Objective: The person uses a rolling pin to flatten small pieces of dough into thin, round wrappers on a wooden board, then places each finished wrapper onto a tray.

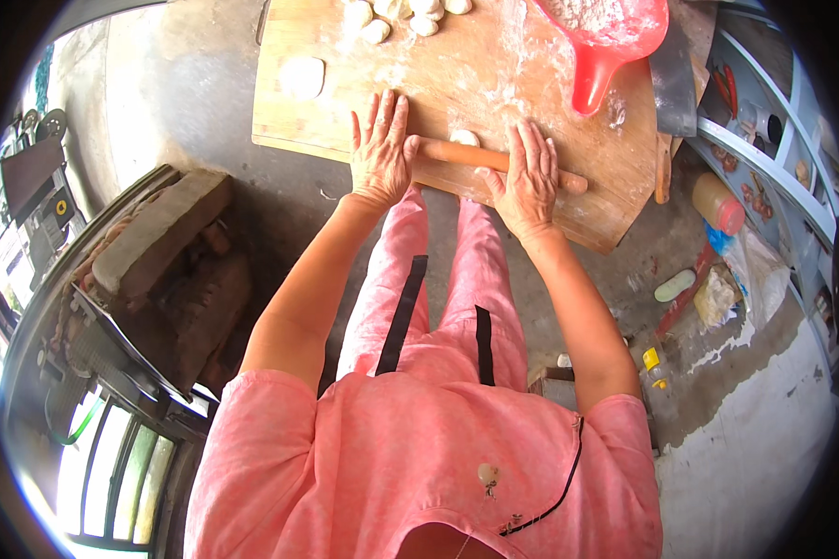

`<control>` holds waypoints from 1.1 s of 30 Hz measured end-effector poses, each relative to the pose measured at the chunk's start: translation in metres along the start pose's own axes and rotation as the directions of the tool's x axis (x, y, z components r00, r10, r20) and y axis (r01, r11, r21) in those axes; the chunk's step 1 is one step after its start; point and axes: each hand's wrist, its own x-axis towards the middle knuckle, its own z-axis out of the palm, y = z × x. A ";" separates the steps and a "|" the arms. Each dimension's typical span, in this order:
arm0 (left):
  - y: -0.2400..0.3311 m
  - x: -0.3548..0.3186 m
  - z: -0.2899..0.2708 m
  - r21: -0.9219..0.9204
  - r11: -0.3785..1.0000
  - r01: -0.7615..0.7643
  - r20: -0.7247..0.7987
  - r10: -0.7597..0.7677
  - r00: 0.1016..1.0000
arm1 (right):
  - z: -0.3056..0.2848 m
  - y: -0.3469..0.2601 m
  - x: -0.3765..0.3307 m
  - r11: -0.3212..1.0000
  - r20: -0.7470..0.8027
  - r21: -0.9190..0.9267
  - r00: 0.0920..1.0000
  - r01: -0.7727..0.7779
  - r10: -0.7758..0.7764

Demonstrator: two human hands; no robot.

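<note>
A wooden rolling pin (464,155) lies across the near part of a floured wooden board (345,102). My left hand (380,154) rests flat over the pin's left end, fingers stretched out and hiding that end. Toward the other end, my right hand (529,177) lies on the pin with its fingers extended; the tip sticks out to its right. A small piece of dough (463,138) sits against the pin's far side, between my hands, partly hidden. Farther left on the board is a flattened round of dough (303,77). Several dough pieces (376,32) are gathered at the far edge of view.
A red plastic scoop (595,76) of flour stands at the board's far right. Beside the board is a cleaver (673,88) with a wooden handle. Blue metal shelving (774,158) stands at right, with a jar and bags near it. A brick-lined structure (163,233) is at left.
</note>
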 end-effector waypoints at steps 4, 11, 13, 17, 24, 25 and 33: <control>0.003 0.033 0.011 0.082 0.997 0.001 -0.056 0.003 0.998 | 0.009 0.004 0.027 0.975 0.047 -0.192 0.992 -0.108 0.119; 0.003 0.046 0.008 0.056 0.998 0.041 -0.080 -0.037 0.996 | 0.012 0.011 0.052 0.970 0.027 -0.219 0.994 -0.102 0.110; 0.006 0.020 0.006 0.050 0.999 0.020 0.011 -0.021 1.000 | 0.013 0.007 0.027 0.976 0.101 -0.191 0.987 -0.103 0.124; 0.004 -0.006 0.007 0.045 0.999 -0.005 0.071 0.002 0.997 | 0.014 0.004 0.008 0.981 0.143 -0.178 0.985 -0.071 0.098; -0.001 0.069 0.000 0.123 0.992 -0.012 -0.092 0.024 0.995 | 0.017 0.023 0.080 0.973 -0.001 -0.214 0.996 -0.085 0.087; -0.001 0.069 0.001 0.130 0.991 -0.011 -0.094 0.024 0.995 | 0.017 0.024 0.082 0.974 -0.005 -0.207 0.996 -0.089 0.090; 0.001 -0.022 0.010 0.004 0.998 -0.061 0.042 0.061 0.997 | 0.014 0.005 -0.001 0.993 0.132 -0.116 0.991 -0.002 0.018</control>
